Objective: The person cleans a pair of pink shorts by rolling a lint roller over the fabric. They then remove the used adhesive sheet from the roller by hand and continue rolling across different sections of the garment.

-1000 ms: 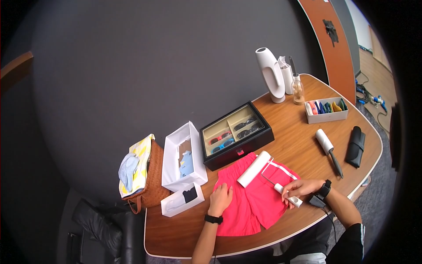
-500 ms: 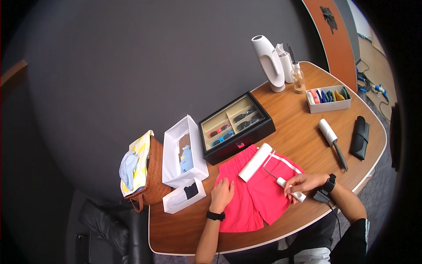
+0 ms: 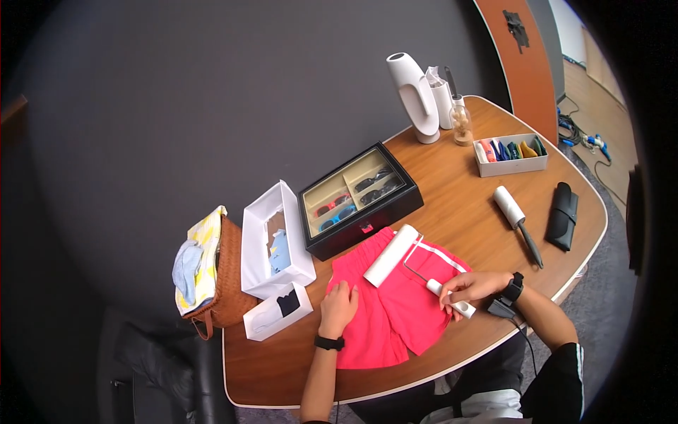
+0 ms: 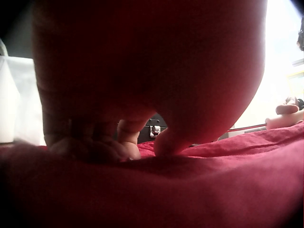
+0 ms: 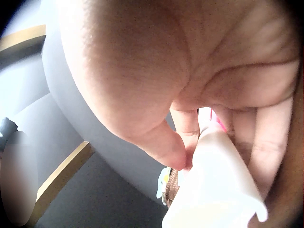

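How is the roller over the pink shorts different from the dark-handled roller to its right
The white-handled roller is over the pink shorts; the dark-handled roller lies on the table. The white-handled roller's cylinder sits crosswise to its handle and looks longer; the dark-handled roller's cylinder runs in line with its handle and looks shorter. Both have a white cylinder.
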`<act>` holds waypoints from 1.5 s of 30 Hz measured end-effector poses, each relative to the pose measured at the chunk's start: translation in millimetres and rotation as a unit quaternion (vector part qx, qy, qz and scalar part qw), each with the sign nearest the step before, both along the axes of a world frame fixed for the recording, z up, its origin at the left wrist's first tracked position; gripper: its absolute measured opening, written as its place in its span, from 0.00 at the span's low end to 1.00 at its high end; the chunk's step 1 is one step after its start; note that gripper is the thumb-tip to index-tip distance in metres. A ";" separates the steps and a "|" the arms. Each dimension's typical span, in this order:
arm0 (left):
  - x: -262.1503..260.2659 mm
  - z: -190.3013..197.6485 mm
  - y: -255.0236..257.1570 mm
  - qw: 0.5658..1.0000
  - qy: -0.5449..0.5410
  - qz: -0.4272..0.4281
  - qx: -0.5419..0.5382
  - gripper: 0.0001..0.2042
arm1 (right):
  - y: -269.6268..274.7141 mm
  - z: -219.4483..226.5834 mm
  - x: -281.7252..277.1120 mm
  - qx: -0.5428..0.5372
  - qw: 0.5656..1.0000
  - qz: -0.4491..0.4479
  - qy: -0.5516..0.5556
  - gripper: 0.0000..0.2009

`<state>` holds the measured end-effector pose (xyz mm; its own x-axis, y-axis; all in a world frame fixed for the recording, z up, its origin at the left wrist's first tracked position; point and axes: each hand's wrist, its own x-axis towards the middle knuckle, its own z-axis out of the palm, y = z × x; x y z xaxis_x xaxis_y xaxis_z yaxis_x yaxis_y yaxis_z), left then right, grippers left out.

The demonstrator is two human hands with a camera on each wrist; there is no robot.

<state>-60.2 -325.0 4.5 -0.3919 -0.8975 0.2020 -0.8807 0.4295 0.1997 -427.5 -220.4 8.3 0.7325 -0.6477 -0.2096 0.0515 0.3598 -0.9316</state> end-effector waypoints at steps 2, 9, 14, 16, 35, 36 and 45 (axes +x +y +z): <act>-1.7 3.0 1.0 1.000 0.004 0.001 0.002 0.14 | -0.9 4.2 0.7 -0.004 1.000 0.015 0.017 0.10; -1.1 3.5 2.4 1.000 -0.004 0.003 -0.009 0.14 | -2.2 -2.2 -0.6 -0.020 1.000 0.018 -0.011 0.11; 1.8 -1.4 -0.6 1.000 -0.022 0.000 -0.020 0.15 | 1.4 -3.2 1.8 -0.003 1.000 -0.002 -0.008 0.11; 0.6 -0.9 -0.8 1.000 -0.022 0.014 0.004 0.15 | 2.0 3.7 3.5 -0.016 1.000 0.001 0.009 0.11; 1.1 0.7 -0.5 1.000 0.009 -0.011 -0.012 0.13 | -1.0 4.0 2.4 -0.012 1.000 0.019 -0.004 0.10; 1.2 0.6 -0.2 1.000 0.010 -0.015 -0.013 0.13 | -0.7 4.2 2.5 -0.013 1.000 0.014 -0.002 0.10; 2.7 1.8 -2.5 1.000 0.002 -0.005 0.005 0.13 | -5.4 -4.8 -2.0 -0.031 0.997 0.061 -0.027 0.07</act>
<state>-57.6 -327.5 6.2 -0.4010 -0.8954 0.1934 -0.8754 0.4368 0.2071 -429.5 -225.8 3.5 0.8157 -0.5636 -0.1301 0.0610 0.3075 -0.9496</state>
